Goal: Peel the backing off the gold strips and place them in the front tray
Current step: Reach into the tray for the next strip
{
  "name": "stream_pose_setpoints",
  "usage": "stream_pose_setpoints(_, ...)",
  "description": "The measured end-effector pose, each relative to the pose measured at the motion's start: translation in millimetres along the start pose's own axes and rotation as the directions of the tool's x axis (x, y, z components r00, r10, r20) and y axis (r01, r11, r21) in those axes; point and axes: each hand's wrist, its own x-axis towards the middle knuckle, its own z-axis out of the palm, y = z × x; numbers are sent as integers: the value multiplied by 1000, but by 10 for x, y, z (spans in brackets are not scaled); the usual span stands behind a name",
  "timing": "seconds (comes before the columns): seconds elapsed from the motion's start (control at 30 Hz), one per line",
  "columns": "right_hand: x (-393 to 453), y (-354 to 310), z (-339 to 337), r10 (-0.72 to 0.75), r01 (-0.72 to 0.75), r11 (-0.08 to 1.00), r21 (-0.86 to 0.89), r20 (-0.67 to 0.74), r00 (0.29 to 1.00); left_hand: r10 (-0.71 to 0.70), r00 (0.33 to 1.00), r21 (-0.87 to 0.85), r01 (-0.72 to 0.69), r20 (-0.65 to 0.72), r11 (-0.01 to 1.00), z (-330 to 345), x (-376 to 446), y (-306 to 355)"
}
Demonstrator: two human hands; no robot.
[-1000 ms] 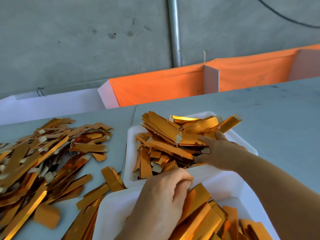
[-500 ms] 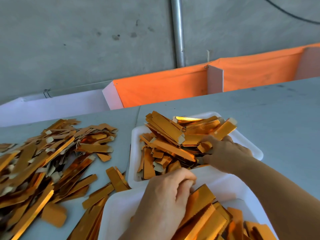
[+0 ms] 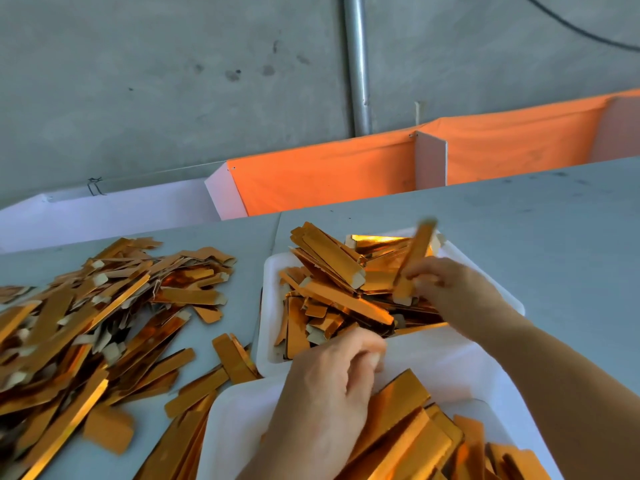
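My right hand (image 3: 453, 289) pinches one gold strip (image 3: 415, 258) by its lower end and holds it nearly upright above the far white tray (image 3: 268, 306), which is heaped with gold strips. My left hand (image 3: 329, 393) hovers over the far edge of the near white tray (image 3: 235, 427) with its fingers curled; I see nothing in it. The near tray holds several gold strips (image 3: 415, 441) lying flat.
A big loose pile of gold strips (image 3: 86, 306) and small backing pieces covers the grey table on the left. A few stray strips (image 3: 235, 355) lie between the pile and the trays. Orange cloth barriers (image 3: 329, 174) stand behind the table.
My right hand has lifted a strip out of the far tray's heap and tipped it upright. My left hand stays over the near tray, fingers curled.
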Motion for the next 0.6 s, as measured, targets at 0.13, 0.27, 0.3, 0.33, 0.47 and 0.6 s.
stream_pose_setpoints(0.13, -143, -89, -161, 127, -80, 784, 616, -34, 991, -39, 994, -81, 32, -97, 996, -17, 27, -3)
stream_pose_setpoints(0.27, -410, -271, -147, -144, -57, 738, 672, 240, 960, -140, 968, -277, 79, -210, 958, -53, 49, -33)
stream_pose_setpoints(0.3, -475, -316, -119, -208, -54, 748, 661, 311, 927, -176, 960, -348, 92, -219, 933, -58, 57, -45)
stream_pose_setpoints(0.33, -528, -362, -88, -253, -57, 758, 650, 373, 893, -205, 955, -408, 103, -213, 907, -62, 66, -58)
stream_pose_setpoints(0.47, -611, -494, -52, -270, -86, 822, 563, 518, 812, -189, 969, -465, 95, -159, 880, -62, 91, -74)
stream_pose_setpoints(0.6, -606, -580, -101, -228, -2, 904, 427, 487, 843, -250, 946, -439, 138, -208, 888, -65, 81, -122)
